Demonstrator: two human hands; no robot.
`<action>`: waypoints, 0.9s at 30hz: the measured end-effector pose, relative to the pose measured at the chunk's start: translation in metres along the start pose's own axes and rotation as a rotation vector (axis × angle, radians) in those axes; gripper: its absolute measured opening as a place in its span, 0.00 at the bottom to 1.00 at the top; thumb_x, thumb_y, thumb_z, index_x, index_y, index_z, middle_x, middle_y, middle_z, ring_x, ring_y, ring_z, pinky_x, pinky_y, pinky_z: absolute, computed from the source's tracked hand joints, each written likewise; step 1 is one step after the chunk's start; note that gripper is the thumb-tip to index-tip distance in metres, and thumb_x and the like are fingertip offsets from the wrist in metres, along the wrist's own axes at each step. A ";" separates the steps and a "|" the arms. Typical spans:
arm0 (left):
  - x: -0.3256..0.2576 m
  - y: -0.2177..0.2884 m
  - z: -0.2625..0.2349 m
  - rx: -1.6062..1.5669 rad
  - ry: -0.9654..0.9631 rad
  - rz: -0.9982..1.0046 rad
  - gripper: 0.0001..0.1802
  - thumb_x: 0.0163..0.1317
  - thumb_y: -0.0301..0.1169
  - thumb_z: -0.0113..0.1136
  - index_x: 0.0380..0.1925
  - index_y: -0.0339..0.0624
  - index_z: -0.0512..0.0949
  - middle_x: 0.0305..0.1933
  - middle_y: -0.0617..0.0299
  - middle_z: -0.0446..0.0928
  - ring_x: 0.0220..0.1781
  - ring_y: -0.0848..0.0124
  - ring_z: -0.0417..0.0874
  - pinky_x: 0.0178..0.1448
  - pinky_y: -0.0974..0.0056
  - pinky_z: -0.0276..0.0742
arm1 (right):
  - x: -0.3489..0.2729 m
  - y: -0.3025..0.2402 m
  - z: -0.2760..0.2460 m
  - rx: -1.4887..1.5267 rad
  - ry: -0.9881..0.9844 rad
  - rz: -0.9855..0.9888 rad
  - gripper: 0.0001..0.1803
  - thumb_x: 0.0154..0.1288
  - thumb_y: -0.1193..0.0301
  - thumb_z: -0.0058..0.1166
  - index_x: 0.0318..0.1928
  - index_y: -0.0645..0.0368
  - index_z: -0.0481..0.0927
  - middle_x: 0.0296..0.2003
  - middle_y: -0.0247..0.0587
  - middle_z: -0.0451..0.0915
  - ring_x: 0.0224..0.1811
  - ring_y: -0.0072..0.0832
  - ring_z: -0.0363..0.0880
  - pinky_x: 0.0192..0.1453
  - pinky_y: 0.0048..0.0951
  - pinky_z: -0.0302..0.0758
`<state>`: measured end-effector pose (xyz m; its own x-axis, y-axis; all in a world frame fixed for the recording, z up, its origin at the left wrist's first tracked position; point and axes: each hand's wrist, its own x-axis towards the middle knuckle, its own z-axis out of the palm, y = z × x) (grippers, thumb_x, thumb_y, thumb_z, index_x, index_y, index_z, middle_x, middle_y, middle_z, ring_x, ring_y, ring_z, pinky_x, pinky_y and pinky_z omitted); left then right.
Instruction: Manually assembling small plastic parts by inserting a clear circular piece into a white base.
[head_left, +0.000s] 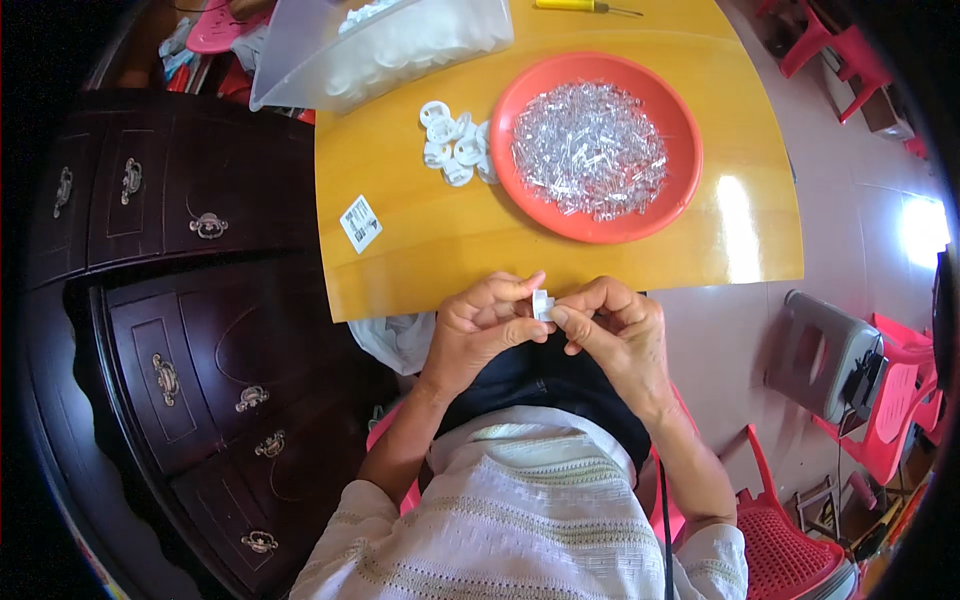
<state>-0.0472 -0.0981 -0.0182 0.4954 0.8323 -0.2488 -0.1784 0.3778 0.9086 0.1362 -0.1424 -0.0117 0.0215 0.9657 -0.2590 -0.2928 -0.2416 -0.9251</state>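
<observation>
Just off the table's near edge, my left hand (487,325) and my right hand (618,328) meet around a small white plastic part (542,304). The left fingers grip it from its left side. My right thumb and forefinger pinch its right side, and whether they hold a second tiny piece there I cannot make out. Several round white plastic parts (457,150) lie in a loose heap on the yellow table (430,270). Against that heap stands a red round basin (685,190) full of short clear plastic pieces (590,150).
At the back left stands a translucent bin (290,60) with many white parts inside. A yellow-handled screwdriver (575,6) lies at the far edge. A white printed label (361,224) is on the table's left. Dark drawers (190,370) rise at left; a grey stool (825,355) stands at right.
</observation>
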 end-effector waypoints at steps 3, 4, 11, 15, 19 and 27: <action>0.011 0.006 0.000 -0.007 -0.065 -0.011 0.23 0.59 0.15 0.62 0.55 0.31 0.73 0.45 0.61 0.74 0.45 0.73 0.81 0.49 0.71 0.79 | 0.001 -0.004 0.001 0.018 0.062 0.018 0.05 0.64 0.76 0.60 0.34 0.65 0.80 0.28 0.36 0.83 0.28 0.14 0.78 0.31 0.17 0.76; 0.015 0.012 0.001 0.011 -0.086 -0.045 0.23 0.59 0.15 0.61 0.55 0.31 0.73 0.45 0.61 0.74 0.45 0.73 0.81 0.48 0.71 0.79 | 0.004 -0.007 0.001 0.043 0.100 0.020 0.05 0.64 0.75 0.60 0.35 0.65 0.80 0.28 0.36 0.83 0.28 0.14 0.78 0.31 0.17 0.76; 0.092 0.125 -0.023 1.041 -0.083 0.476 0.20 0.55 0.20 0.64 0.50 0.40 0.80 0.38 0.63 0.78 0.37 0.75 0.79 0.43 0.71 0.76 | 0.026 -0.040 -0.016 -0.595 0.166 -0.227 0.10 0.59 0.73 0.64 0.40 0.62 0.80 0.30 0.41 0.81 0.28 0.28 0.80 0.32 0.29 0.76; 0.142 0.194 -0.051 1.370 0.282 0.839 0.19 0.56 0.27 0.66 0.50 0.43 0.81 0.39 0.62 0.79 0.34 0.74 0.79 0.42 0.70 0.77 | 0.046 -0.055 -0.022 -0.924 0.236 -0.350 0.09 0.61 0.72 0.60 0.41 0.58 0.78 0.32 0.43 0.76 0.33 0.39 0.80 0.35 0.37 0.75; 0.179 0.229 -0.102 1.368 0.375 0.710 0.21 0.61 0.29 0.63 0.56 0.50 0.78 0.45 0.59 0.80 0.44 0.74 0.81 0.49 0.69 0.76 | 0.069 -0.061 -0.014 -1.034 0.212 -0.420 0.11 0.60 0.72 0.58 0.44 0.56 0.78 0.38 0.42 0.76 0.41 0.41 0.80 0.40 0.40 0.76; 0.139 0.145 -0.061 1.328 0.077 0.746 0.17 0.59 0.27 0.63 0.49 0.41 0.79 0.45 0.53 0.78 0.44 0.60 0.80 0.46 0.60 0.76 | 0.100 -0.059 -0.013 -1.168 0.189 -0.471 0.13 0.60 0.74 0.58 0.47 0.54 0.80 0.41 0.42 0.76 0.43 0.39 0.79 0.44 0.38 0.77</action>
<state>-0.0555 0.0972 0.0584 0.5893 0.6962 0.4099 0.5297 -0.7160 0.4546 0.1678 -0.0332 0.0138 0.0574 0.9753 0.2134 0.7904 0.0862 -0.6066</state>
